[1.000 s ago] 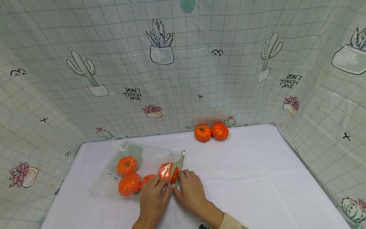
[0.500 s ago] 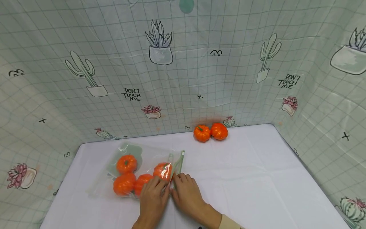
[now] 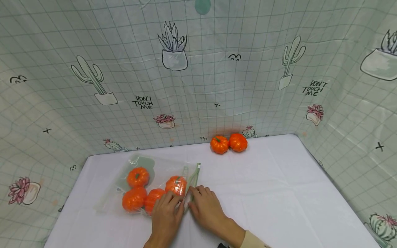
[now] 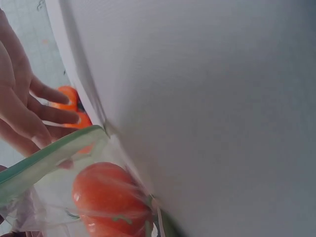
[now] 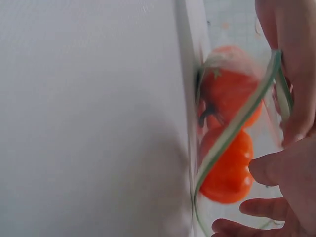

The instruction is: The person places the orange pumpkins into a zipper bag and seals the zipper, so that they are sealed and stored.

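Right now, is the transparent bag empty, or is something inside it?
Not empty: the transparent bag holds four orange pumpkins, visible through its plastic in the head view.

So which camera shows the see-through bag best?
The head view, because most of the bag fits in it. The left and right wrist views show just part, though its green edge looks bigger there.

The left fingers (image 3: pixel 165 199) partly hide one pumpkin (image 3: pixel 152 200); the bottom edge crops the sleeve (image 3: pixel 252 240).
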Action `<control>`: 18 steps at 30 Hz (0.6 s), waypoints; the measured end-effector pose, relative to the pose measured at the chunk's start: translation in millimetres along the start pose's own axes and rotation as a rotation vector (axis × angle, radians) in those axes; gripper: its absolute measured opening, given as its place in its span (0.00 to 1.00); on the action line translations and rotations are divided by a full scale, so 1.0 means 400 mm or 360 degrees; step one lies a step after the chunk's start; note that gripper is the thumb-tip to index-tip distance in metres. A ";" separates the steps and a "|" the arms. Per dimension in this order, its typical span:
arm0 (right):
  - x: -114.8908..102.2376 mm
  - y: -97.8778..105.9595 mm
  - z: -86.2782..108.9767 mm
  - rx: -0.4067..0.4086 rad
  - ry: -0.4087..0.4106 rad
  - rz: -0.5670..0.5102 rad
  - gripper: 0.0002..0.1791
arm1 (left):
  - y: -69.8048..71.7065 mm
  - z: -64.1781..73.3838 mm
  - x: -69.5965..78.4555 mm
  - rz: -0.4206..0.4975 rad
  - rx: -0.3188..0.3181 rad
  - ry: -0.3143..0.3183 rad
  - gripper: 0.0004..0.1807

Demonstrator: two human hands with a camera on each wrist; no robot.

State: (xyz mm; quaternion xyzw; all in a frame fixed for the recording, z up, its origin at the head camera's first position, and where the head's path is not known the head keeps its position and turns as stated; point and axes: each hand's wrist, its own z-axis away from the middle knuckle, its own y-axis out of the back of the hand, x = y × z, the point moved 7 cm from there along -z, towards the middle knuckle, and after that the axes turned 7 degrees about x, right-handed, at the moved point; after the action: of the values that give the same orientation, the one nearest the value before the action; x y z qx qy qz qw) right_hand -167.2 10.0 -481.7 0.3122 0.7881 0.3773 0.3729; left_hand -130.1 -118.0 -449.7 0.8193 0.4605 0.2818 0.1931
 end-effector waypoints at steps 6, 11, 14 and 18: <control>0.051 0.029 -0.007 -0.0004 -0.0105 -0.0084 0.24 | -0.001 0.002 -0.002 0.0008 0.0000 0.0006 0.13; 0.111 0.047 -0.014 0.0039 -0.0213 -0.0092 0.23 | 0.001 0.001 -0.002 0.0016 -0.0006 0.0022 0.14; 0.149 0.058 -0.018 0.0060 -0.0277 -0.0083 0.24 | 0.002 0.000 -0.001 0.0019 -0.0012 0.0037 0.14; 0.197 0.072 -0.024 0.0076 -0.0360 -0.0072 0.24 | 0.001 0.000 -0.001 0.0010 -0.0021 0.0047 0.14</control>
State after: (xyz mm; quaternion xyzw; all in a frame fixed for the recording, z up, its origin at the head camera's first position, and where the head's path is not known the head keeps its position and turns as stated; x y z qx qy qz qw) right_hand -210.6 82.4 -481.5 0.3439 0.7566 0.3121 0.4604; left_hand -130.1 -118.5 -449.8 0.8151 0.4589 0.2976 0.1908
